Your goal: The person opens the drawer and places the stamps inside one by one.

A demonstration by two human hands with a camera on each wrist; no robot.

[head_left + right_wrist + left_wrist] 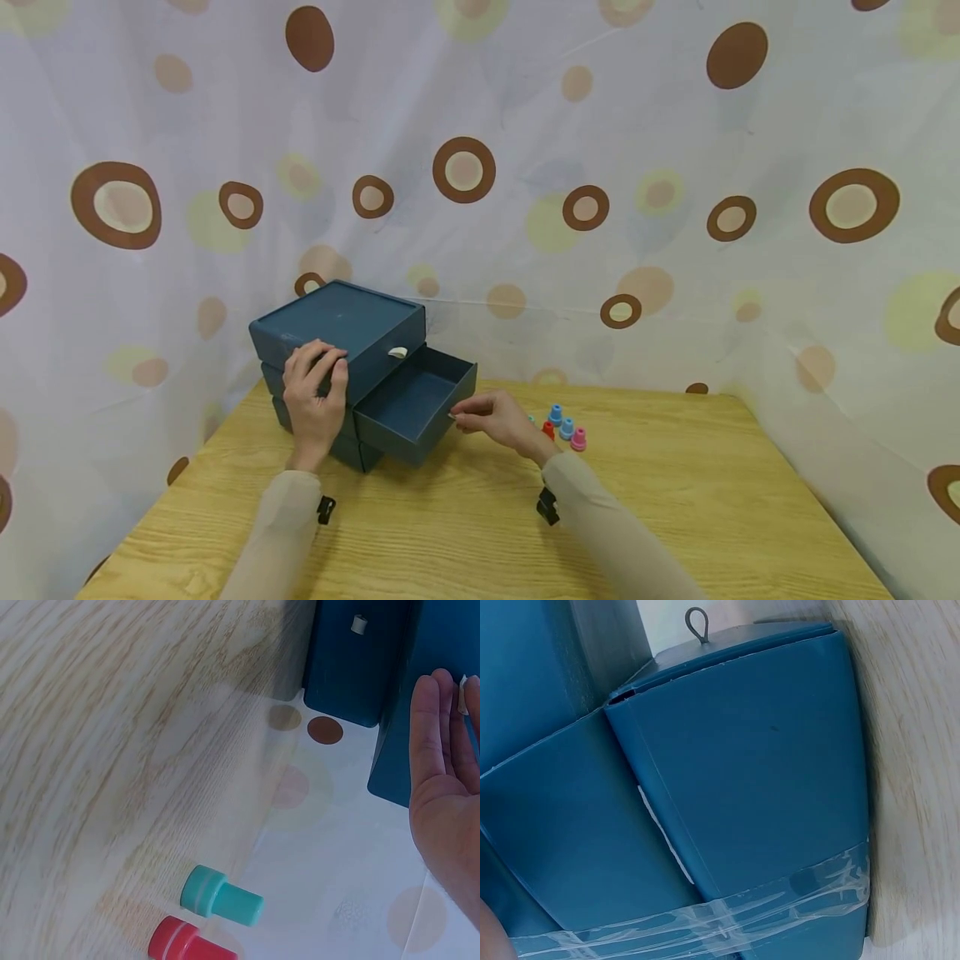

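A dark blue drawer unit point(337, 317) with stacked drawers stands on the left of the table. Its middle drawer point(413, 392) is pulled out, its bare floor showing. At the drawer's front, my right hand point(498, 417) pinches a small white pull tab point(462, 697) between thumb and fingers. My left hand point(313, 404) rests against the unit's near side, fingers bent over the upper edge by the front corner. The top drawer, with a white tab point(397, 352), is closed. In the left wrist view, clear tape point(795, 892) runs across the unit's side; most of that hand is hidden there.
Beyond my right wrist stand several small plastic pieces with wide bases and narrow necks: blue point(555, 414), red point(549, 430), pink point(578, 439) and teal point(221, 895). The wooden table point(675, 483) meets a patterned curtain point(510, 250) at the back.
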